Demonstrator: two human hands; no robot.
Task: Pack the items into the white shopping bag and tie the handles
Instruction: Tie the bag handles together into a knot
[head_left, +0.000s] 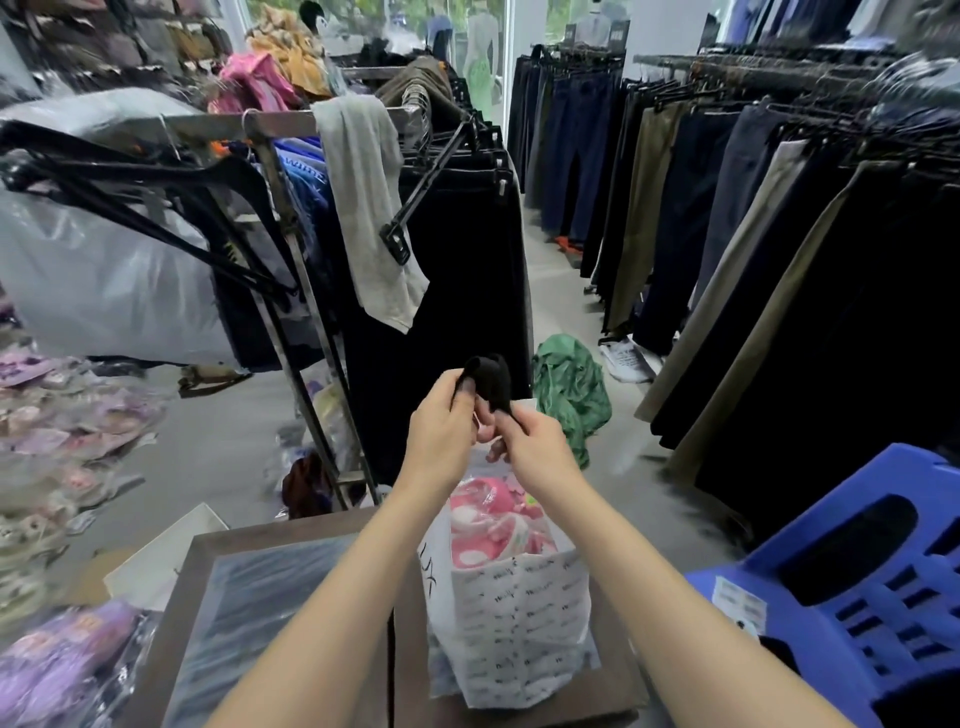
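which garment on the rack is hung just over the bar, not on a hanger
The light grey garment, draped over the metal bar; the dark trousers beside it hang from hangers.

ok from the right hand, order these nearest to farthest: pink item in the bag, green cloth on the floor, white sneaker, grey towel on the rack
From the right hand:
1. Pink item, just below it, in the white shopping bag.
2. Green cloth, on the floor, right of the hand.
3. White sneaker, farther right, by the trousers.
4. Grey towel, up left, over the rack.
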